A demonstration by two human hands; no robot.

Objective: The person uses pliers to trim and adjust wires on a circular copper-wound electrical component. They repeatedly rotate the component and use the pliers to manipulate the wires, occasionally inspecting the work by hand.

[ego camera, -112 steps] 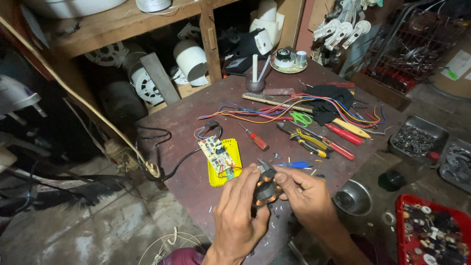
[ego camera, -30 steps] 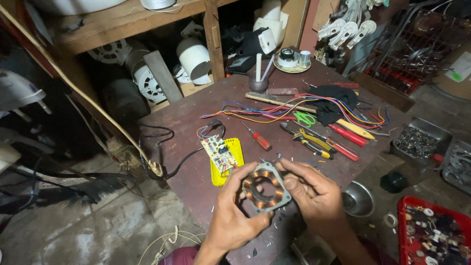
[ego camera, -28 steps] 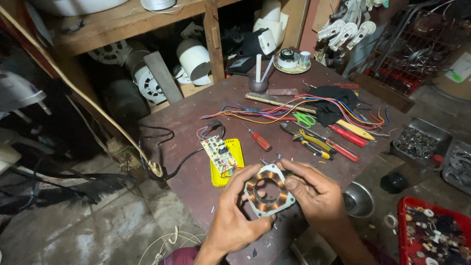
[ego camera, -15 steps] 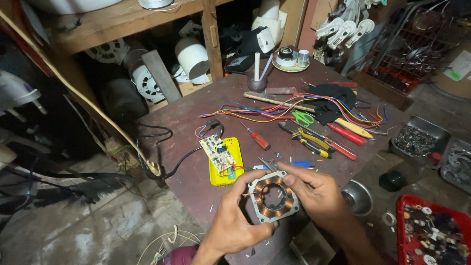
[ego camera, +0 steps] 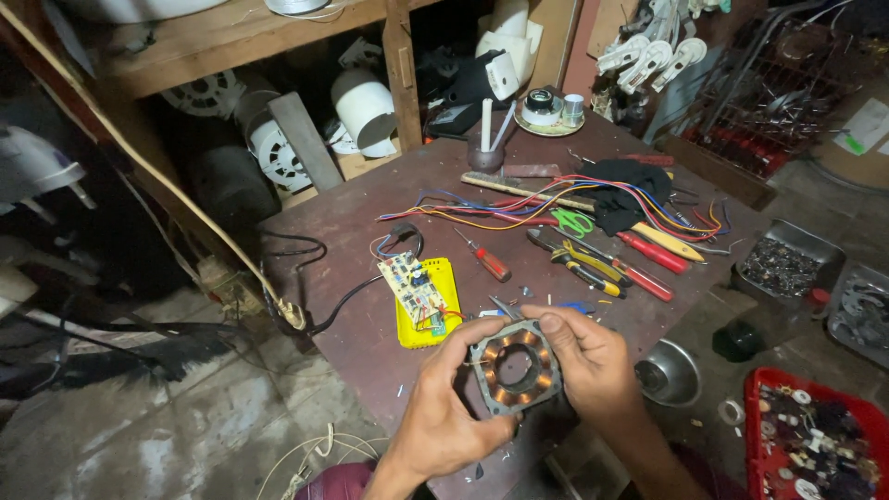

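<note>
- Left hand (ego camera: 444, 421) and right hand (ego camera: 588, 361) both grip a motor stator (ego camera: 515, 367), a squarish grey lamination frame with copper windings around an open round centre. It is held face-up above the near edge of the desk (ego camera: 361, 231).
- Left hand: fingers curled around the stator's left and lower side, thumb on its upper left corner. Right hand: thumb laid on the upper right corner, fingers closed behind the right side.
- Just beyond the left hand: yellow rectangular case (ego camera: 429, 306) lying flat on the desk, with a green circuit board (ego camera: 413, 287) resting across it at a tilt. Black cable (ego camera: 319, 287) runs from the board off the left edge of the desk.
- Mid-desk: small red-handled screwdriver (ego camera: 491, 262); yellow-and-black pliers (ego camera: 576, 264); longer red-handled screwdriver (ego camera: 648, 252); yellow-handled tool (ego camera: 669, 243) beside it.
- Bundle of coloured wires (ego camera: 519, 208) spreads across the far half of the desk and ends near a black cloth (ego camera: 622, 190).
- Right of the desk, lower down: metal bowl (ego camera: 669, 372); red tray (ego camera: 815, 444) full of small mixed parts; grey metal tray (ego camera: 782, 264) of dark bits.
- Far right: pale sheet with a green mark (ego camera: 863, 130), propped by a wire rack; print too small to tell.
</note>
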